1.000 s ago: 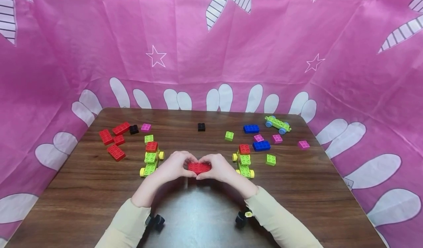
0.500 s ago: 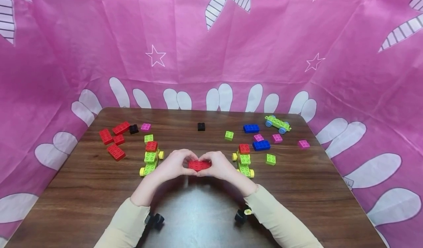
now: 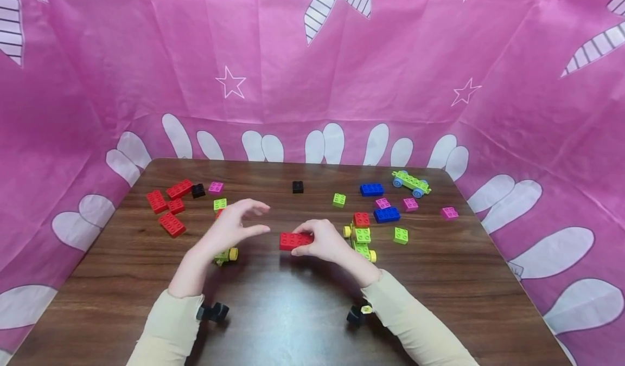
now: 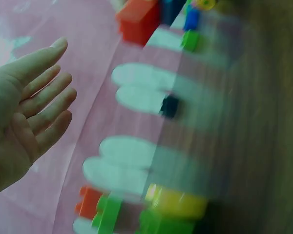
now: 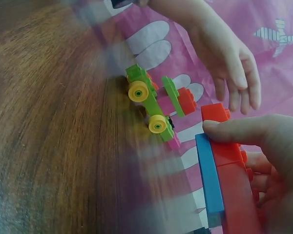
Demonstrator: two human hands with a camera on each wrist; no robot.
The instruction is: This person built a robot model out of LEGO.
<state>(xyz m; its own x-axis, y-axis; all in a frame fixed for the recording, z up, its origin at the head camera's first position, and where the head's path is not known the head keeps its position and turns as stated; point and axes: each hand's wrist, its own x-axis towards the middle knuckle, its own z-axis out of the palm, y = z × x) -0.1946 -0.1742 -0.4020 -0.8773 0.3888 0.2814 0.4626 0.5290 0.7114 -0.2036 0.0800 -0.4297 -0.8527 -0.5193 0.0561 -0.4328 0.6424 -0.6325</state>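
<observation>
My right hand (image 3: 326, 241) pinches a joined block of red toy bricks (image 3: 290, 241) above the middle of the table. Under the red bricks, the right wrist view shows a blue brick (image 5: 211, 178) attached; the thumb presses on the near side. Apart from the block, my left hand (image 3: 228, 229) hovers with loosely spread fingers and holds nothing. It partly covers a green wheeled car (image 3: 223, 256) with yellow wheels, which carries green and red bricks (image 5: 187, 100). A matching car (image 3: 361, 237), topped by a red brick, stands beside my right wrist.
Several loose red bricks (image 3: 172, 224) lie at the left. A black brick (image 3: 298, 187) sits at the back middle. Toward the right are blue bricks (image 3: 372, 190), pink bricks (image 3: 450, 213), green bricks (image 3: 401, 235) and a green car base with blue wheels (image 3: 411, 184). A pink curtain (image 3: 283, 57) hangs behind.
My left hand has let go of the red and blue bricks and moved left and up over the left car. The right hand still holds them in nearly the same place.
</observation>
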